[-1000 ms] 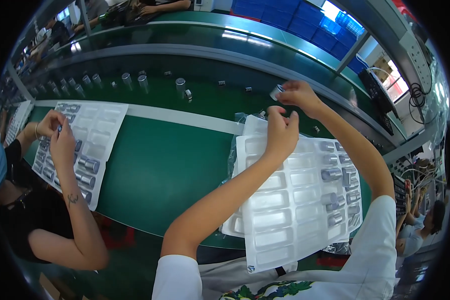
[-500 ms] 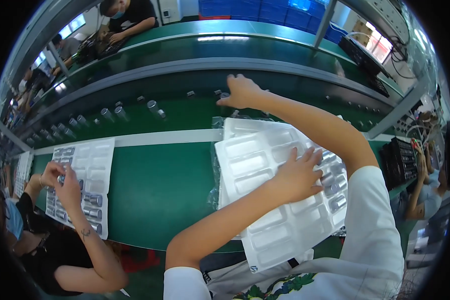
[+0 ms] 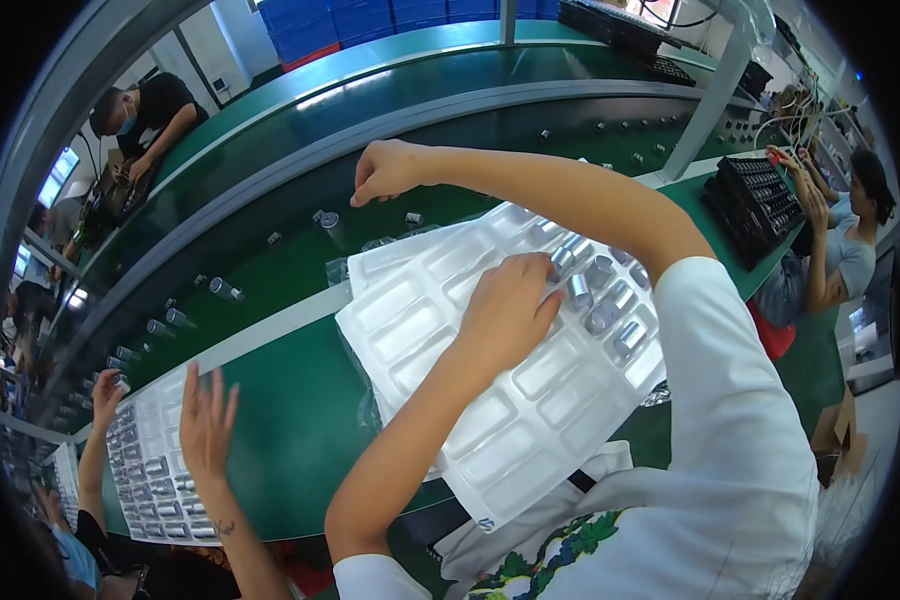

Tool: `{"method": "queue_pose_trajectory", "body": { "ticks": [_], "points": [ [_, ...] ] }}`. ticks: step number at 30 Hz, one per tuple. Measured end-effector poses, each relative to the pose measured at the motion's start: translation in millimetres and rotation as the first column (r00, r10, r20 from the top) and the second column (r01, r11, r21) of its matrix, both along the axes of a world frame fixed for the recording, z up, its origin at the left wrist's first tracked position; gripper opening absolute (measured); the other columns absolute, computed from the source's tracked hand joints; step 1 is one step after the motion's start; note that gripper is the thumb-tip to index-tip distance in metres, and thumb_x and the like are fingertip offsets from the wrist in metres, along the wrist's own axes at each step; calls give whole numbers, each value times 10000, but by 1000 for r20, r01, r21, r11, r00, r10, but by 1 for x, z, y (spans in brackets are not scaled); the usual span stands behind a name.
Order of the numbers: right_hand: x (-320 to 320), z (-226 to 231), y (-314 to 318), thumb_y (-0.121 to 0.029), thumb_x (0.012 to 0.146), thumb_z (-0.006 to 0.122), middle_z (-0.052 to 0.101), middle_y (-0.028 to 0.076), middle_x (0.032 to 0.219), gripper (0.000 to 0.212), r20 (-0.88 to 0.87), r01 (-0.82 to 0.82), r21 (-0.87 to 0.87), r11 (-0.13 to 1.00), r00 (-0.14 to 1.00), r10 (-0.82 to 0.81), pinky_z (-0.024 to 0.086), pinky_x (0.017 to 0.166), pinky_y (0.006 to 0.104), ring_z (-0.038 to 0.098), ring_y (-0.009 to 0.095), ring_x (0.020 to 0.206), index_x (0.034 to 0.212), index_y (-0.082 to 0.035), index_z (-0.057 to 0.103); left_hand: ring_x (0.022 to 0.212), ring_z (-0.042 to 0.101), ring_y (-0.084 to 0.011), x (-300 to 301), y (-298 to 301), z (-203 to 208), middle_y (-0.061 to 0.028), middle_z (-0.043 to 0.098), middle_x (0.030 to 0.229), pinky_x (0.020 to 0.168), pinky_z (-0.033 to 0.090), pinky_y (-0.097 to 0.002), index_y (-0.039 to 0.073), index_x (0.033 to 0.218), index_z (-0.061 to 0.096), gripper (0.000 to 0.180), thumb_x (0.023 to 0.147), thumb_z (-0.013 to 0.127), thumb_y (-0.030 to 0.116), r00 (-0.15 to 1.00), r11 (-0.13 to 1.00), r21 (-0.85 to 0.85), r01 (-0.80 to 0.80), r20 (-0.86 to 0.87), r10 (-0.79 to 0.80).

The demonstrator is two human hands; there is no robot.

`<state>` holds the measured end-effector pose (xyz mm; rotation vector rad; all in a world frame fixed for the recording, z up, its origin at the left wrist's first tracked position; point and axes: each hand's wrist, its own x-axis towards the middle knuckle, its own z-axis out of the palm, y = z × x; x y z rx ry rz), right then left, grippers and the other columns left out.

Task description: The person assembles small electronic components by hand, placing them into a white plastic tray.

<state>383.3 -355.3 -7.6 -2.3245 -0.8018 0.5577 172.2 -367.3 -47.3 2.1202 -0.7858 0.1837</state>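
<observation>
A white plastic compartment tray (image 3: 410, 370) lies tilted on a stack in front of me. Several silver metal cylinders (image 3: 627, 338) rest in its far right part. My left hand (image 3: 505, 315) is over the tray with its thumb apart from the bent fingers; the fingertips reach a cylinder (image 3: 562, 262). Over the green belt (image 3: 270, 265), my right hand (image 3: 388, 170) has its fingers curled in; whether anything is in them is hidden. Just left of it, apart from the fingers, a cylinder (image 3: 331, 222) stands upright on the belt. A small metal piece (image 3: 413, 219) lies below the right hand.
At left, a co-worker's hand (image 3: 207, 425) hovers beside another tray (image 3: 160, 410) holding cylinders. More cylinders (image 3: 226, 289) stand along the belt. Black stacked crates (image 3: 755, 210) sit at right near another person (image 3: 855, 215). A metal post (image 3: 708, 115) rises by the bench.
My view has turned to the right. My left hand has drawn its spread fingers together near the cylinders. My right hand's fingers have curled. The co-worker's hands have moved apart.
</observation>
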Motion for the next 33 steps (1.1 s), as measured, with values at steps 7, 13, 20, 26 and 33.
{"method": "queue_pose_trajectory", "body": {
  "ticks": [7, 13, 20, 26, 33],
  "points": [
    [-31, 32, -58, -285, 898, 730, 618, 115, 957, 345, -495, 360, 468, 807, 863, -98, 497, 718, 200, 585, 152, 849, 1091, -5, 677, 1049, 570, -333, 7, -41, 5, -155, 635, 1092, 867, 445, -457, 40, 1131, 639, 303, 878, 658, 207, 963, 949, 202, -242, 166, 211],
    [-70, 36, -89, -129, 951, 619, 625, 130, 1032, 324, -731, 480, 573, 664, 666, 149, 564, 767, 219, 613, 148, 856, 1235, 26, 610, 1063, 581, -304, 10, -26, 6, -139, 621, 1092, 876, 488, -434, 22, 1083, 674, 271, 858, 690, 173, 969, 958, 161, -239, 95, 226],
    [-97, 8, -111, -198, 953, 628, 641, 93, 990, 360, -699, 506, 694, 512, 642, 314, 524, 802, 256, 588, 129, 867, 1250, 3, 597, 1011, 652, -202, 21, 67, -6, -133, 625, 1129, 889, 532, -303, -29, 1232, 580, 414, 841, 710, -2, 853, 680, -673, -292, -505, -135],
    [-88, -28, -104, -128, 948, 640, 667, 62, 978, 263, -662, 518, 731, 444, 694, 282, 556, 792, 231, 674, 146, 879, 1189, -23, 616, 1040, 648, -239, 15, 101, -27, -111, 629, 1128, 941, 529, -341, 1, 1325, 546, 394, 936, 611, 3, 784, 152, -911, -384, -409, -467],
    [-104, -24, -100, -34, 875, 710, 693, 84, 1022, 287, -463, 376, 766, 522, 885, 43, 573, 820, 258, 699, 169, 919, 1155, -21, 648, 1040, 653, -285, 11, 107, -18, -125, 635, 1144, 939, 528, -375, 4, 1303, 544, 344, 966, 594, 56, 789, 169, -910, -380, -414, -455]
  ]
}}
